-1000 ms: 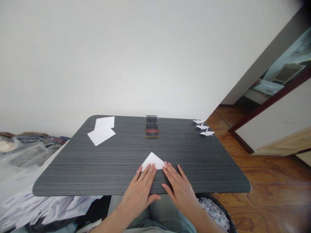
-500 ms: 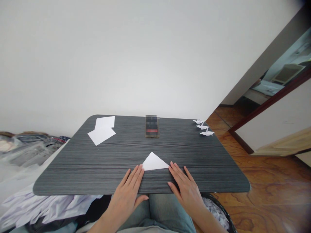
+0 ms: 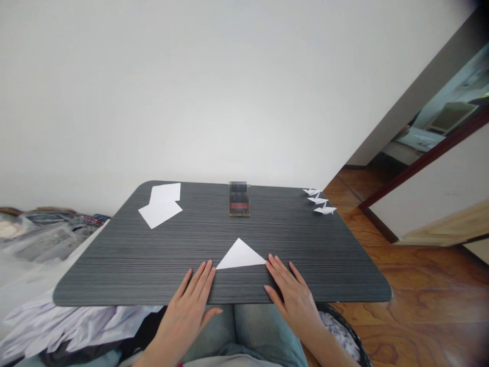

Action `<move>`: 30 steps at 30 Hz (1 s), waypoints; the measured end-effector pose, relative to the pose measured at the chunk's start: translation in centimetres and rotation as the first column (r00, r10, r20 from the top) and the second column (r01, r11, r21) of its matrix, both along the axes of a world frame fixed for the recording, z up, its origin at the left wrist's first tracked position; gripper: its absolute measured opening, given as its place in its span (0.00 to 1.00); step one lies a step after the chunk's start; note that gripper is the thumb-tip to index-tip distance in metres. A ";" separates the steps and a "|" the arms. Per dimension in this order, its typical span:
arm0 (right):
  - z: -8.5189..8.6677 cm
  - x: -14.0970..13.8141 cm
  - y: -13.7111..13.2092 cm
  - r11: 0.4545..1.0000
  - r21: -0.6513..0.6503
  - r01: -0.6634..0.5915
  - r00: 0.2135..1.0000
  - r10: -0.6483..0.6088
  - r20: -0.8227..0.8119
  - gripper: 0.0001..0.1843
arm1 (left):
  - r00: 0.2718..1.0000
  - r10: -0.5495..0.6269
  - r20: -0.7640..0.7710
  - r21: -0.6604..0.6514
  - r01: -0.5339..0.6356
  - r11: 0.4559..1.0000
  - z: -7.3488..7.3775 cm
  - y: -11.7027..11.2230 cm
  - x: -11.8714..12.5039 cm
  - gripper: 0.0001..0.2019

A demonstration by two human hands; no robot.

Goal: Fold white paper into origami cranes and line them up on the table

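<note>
One left hand (image 3: 187,306) and one right hand (image 3: 292,295), both flattened out, fingertips right at opposite corners of a white paper triangle (image 3: 241,256) on the dark table (image 3: 133,265). Further back: loose white sheets (image 3: 160,215), pixelated gadget (image 3: 239,199), little paper birds (image 3: 324,209).

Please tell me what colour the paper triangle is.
The paper triangle is plain white, as the head view shows.

Faded blue jeans (image 3: 254,326) and a light grey top (image 3: 244,362) are worn, both forearms (image 3: 330,346) bare.
</note>
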State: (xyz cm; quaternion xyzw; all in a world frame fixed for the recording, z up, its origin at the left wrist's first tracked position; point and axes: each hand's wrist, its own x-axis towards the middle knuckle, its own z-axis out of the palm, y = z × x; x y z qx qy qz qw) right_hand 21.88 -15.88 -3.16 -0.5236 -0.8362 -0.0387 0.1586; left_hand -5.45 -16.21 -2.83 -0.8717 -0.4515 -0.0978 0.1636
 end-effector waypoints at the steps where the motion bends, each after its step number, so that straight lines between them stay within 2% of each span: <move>1: 0.0 0.0 0.0 1.000 -0.005 0.000 1.000 0.000 0.003 0.25 | 1.000 0.003 0.007 0.002 -0.003 1.000 0.0 0.0 -0.1 0.33; 7: -0.1 0.0 0.0 1.000 -0.014 0.000 1.000 0.000 0.008 0.25 | 0.993 0.049 0.111 -0.019 -0.047 0.999 0.3 0.3 -0.3 0.39; 10: -0.3 0.0 0.0 1.000 -0.014 0.002 1.000 -0.001 0.026 0.25 | 0.992 0.017 0.123 -0.061 -0.009 0.998 0.7 0.8 0.2 0.38; 21: -0.1 0.0 0.0 1.000 -0.013 -0.001 1.000 0.001 -0.001 0.25 | 0.975 -0.156 0.159 -0.211 0.188 0.959 2.0 3.1 4.2 0.32; 25: -0.1 0.0 0.0 1.000 -0.017 -0.001 1.000 0.001 -0.009 0.25 | 0.976 -0.125 0.178 -0.234 0.165 0.958 2.0 3.9 5.0 0.27; 30: -0.2 0.1 0.0 1.000 -0.026 0.005 1.000 -0.005 -0.012 0.25 | 0.987 -0.102 0.121 -0.211 0.126 0.969 1.2 5.5 5.7 0.19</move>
